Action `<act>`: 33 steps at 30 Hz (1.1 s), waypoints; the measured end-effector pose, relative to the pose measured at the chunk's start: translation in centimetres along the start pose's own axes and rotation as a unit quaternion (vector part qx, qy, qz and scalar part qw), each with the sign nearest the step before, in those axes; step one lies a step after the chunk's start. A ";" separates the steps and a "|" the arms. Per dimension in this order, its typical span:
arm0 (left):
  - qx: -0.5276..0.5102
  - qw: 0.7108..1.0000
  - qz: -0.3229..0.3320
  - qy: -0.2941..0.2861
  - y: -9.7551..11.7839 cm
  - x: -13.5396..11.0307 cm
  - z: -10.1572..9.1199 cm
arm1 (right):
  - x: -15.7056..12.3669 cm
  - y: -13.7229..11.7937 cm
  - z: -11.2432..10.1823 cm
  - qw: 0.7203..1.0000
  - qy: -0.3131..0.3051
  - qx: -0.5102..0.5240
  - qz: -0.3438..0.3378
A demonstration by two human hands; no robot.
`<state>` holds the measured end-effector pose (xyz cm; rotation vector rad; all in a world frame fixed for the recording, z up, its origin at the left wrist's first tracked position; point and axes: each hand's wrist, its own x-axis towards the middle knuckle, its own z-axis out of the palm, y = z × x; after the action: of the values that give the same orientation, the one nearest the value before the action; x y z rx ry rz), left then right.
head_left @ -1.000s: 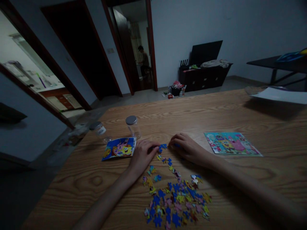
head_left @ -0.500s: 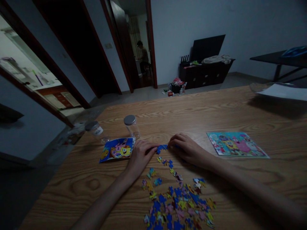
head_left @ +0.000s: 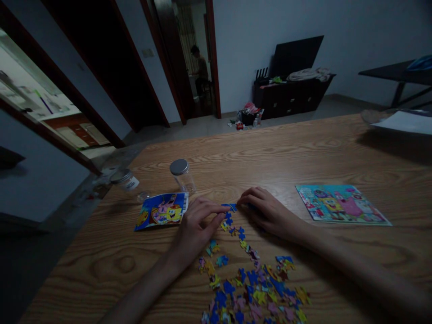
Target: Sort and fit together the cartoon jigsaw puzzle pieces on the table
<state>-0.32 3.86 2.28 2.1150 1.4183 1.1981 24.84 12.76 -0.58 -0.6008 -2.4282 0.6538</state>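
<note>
A short run of blue puzzle pieces (head_left: 231, 207) lies between my hands, with one blue piece just below it. My left hand (head_left: 199, 220) rests at its left end, index finger reaching over the blue pieces and thumb apart from it. On the right, my right hand (head_left: 263, 209) is curled with its fingertips down at the strip's other end; more blue shows under its palm. Its grip is partly hidden. Nearer me spreads a heap of loose puzzle pieces (head_left: 259, 297), with a few scattered pieces (head_left: 222, 260) above it.
A blue cartoon picture sheet (head_left: 162, 210) lies left of my left hand, near two clear jars with grey lids (head_left: 184, 175) (head_left: 130, 182). Another cartoon picture (head_left: 340, 204) lies to the right. White paper (head_left: 405, 122) sits at the far right of the wooden table (head_left: 270, 153). A person (head_left: 200, 67) sits beyond a doorway.
My left thumb has moved down and away from the index finger, uncovering a blue piece below the strip. The right hand stays nearly in place. The camera view has shifted slightly.
</note>
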 end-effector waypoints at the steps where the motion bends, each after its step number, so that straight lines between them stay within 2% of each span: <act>1: -0.005 1.000 -0.001 0.000 0.0 0.0 0.0 | 0.0 0.0 0.0 1.000 0.000 0.003 0.001; 8: -0.004 1.000 -0.021 -0.010 -0.5 0.1 0.1 | 0.0 -0.1 0.0 1.000 0.006 0.017 0.013; 12: 0.011 0.999 -0.049 -0.021 -1.5 -0.2 0.0 | -0.2 0.4 -1.0 0.997 -0.004 0.058 0.052; 14: 0.011 0.998 -0.057 -0.034 -1.8 -0.2 0.2 | -0.3 0.7 -1.7 0.997 -0.017 0.051 0.050; 19: 0.050 0.996 -0.041 -0.061 -1.1 1.5 2.4 | -0.5 1.3 -2.2 1.000 -0.008 -0.013 0.001; 25: 0.110 0.990 0.003 -0.086 -0.6 4.4 5.9 | -0.9 1.4 -1.6 0.999 0.007 -0.037 -0.003; 28: 0.125 0.987 0.015 -0.096 -0.7 4.5 6.1 | -1.0 1.3 -1.8 0.999 0.003 -0.033 -0.003; 33: 0.135 0.985 0.017 -0.105 -0.8 4.4 5.3 | -0.9 1.3 -2.1 1.000 0.000 -0.016 -0.003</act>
<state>4.03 8.97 0.60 2.3716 1.5248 0.7999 27.17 13.95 -0.16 -0.6055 -2.4436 0.6132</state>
